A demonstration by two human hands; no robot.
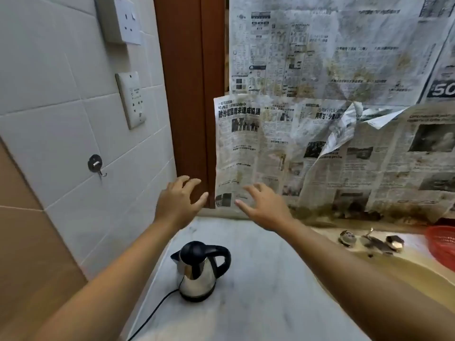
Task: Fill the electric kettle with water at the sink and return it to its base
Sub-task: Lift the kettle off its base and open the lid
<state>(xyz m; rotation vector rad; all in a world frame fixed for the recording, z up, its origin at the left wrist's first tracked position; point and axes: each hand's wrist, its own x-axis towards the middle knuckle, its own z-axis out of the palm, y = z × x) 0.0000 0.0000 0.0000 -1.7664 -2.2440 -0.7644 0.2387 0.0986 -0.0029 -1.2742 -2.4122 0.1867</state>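
A steel electric kettle [197, 273] with a black lid and handle stands upright on its black base [194, 297] on the white marble counter [258, 303]. Its lid is down and its handle faces right. A black cord [152, 313] runs from the base toward the lower left. My left hand [178, 201] and my right hand [264, 205] are both raised above and beyond the kettle, fingers spread, holding nothing. The sink [403, 269] lies at the right, with a tap and two knobs [371, 239] at its back edge.
Stained newspaper [320, 119] covers the wall behind the counter and sink. A red basket [443, 244] sits at the far right. The tiled left wall carries two sockets [131, 99] and a metal hook [96, 164]. A brown door frame [189, 94] stands in the corner.
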